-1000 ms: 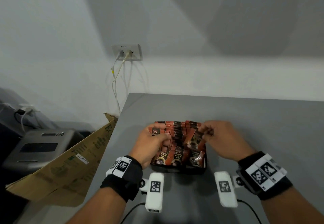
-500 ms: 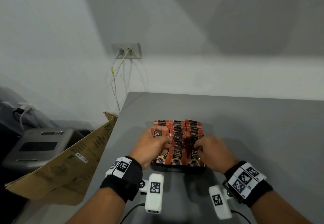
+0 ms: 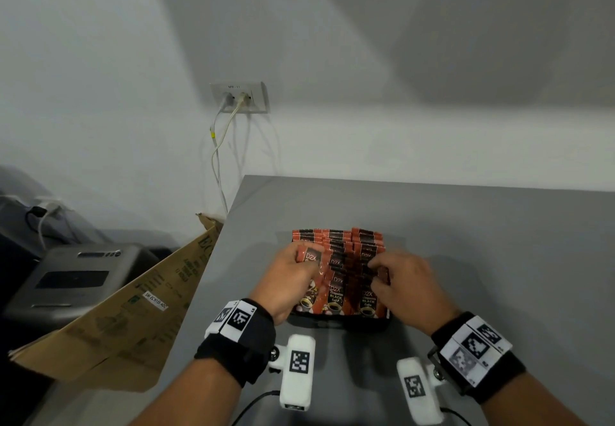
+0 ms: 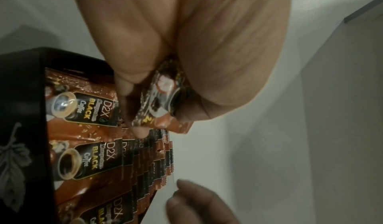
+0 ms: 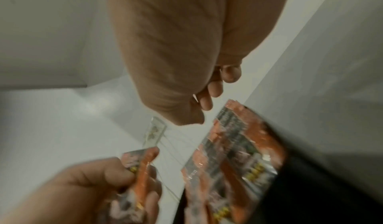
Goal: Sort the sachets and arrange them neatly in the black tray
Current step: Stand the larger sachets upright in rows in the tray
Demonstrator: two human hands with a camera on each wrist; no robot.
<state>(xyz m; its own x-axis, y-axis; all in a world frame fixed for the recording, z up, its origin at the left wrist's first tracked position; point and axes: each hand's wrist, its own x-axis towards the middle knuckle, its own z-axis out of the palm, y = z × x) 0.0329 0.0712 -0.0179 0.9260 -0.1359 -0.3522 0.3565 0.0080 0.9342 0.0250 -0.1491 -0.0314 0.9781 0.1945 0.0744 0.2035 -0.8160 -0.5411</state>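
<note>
A black tray on the grey table holds three rows of orange-brown D2X coffee sachets standing on edge. My left hand is at the tray's left side and pinches a small bundle of sachets between thumb and fingers. That grip shows close up in the left wrist view, on the bundle above the tray wall. My right hand hovers over the right row with its fingers loosely curled and nothing between them.
The table ends at its left edge close to the tray. Beyond that edge lean a flattened cardboard box and a grey machine. A wall socket with hanging cables is behind.
My right hand brought a sachet down into the right row and let it go, then drew back slightly. The left hand kept its bundle in the same place.
</note>
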